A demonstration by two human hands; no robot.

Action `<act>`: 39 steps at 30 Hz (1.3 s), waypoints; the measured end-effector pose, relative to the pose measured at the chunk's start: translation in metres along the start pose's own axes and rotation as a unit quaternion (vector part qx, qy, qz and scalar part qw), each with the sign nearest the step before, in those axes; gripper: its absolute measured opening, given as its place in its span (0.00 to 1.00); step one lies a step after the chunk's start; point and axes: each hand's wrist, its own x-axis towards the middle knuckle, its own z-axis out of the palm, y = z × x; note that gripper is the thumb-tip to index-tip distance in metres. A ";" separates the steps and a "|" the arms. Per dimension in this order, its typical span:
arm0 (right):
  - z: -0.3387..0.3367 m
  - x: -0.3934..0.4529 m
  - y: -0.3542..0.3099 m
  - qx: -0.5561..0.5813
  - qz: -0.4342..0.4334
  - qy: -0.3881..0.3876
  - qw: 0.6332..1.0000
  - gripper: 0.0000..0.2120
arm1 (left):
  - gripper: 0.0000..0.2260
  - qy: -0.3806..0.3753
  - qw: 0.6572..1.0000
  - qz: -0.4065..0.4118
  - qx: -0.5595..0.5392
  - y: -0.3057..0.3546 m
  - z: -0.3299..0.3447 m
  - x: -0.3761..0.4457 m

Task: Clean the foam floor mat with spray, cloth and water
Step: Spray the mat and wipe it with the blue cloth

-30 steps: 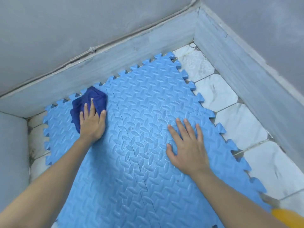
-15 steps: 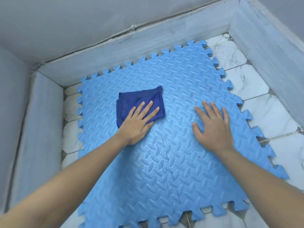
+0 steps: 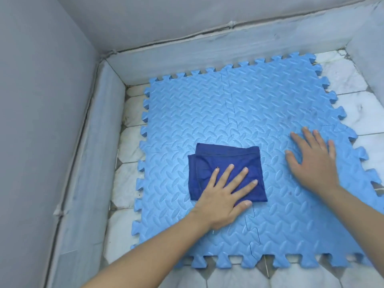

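A light blue foam floor mat (image 3: 239,104) of interlocking tiles lies on the tiled floor in a corner. A folded dark blue cloth (image 3: 216,161) rests near the mat's middle. My left hand (image 3: 224,196) presses flat on the cloth's near right part, fingers spread. My right hand (image 3: 315,161) lies flat on the bare mat to the right, fingers apart, holding nothing. No spray bottle or water is in view.
Grey walls with a raised grey skirting (image 3: 97,154) close in the mat at the left, back and far right. White marble floor tiles (image 3: 124,186) show in a narrow strip left of the mat, and also at the right and along the near edge.
My left hand has dragged the cloth from the mat's far left corner toward its middle and nearer to me. The view has swung left and pulled back. My right hand stays flat on the mat.
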 end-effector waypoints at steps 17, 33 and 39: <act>-0.005 -0.049 0.077 -0.046 0.146 0.137 0.979 0.24 | 0.25 0.075 0.983 -0.169 -0.011 -0.066 -0.021 0.079; -0.004 -0.053 0.083 0.033 0.150 0.146 0.977 0.24 | 0.26 0.039 0.989 -0.134 -0.042 -0.001 -0.056 0.292; -0.004 -0.053 0.084 0.029 0.153 0.141 0.978 0.25 | 0.25 0.013 0.988 0.152 0.038 0.065 -0.021 0.191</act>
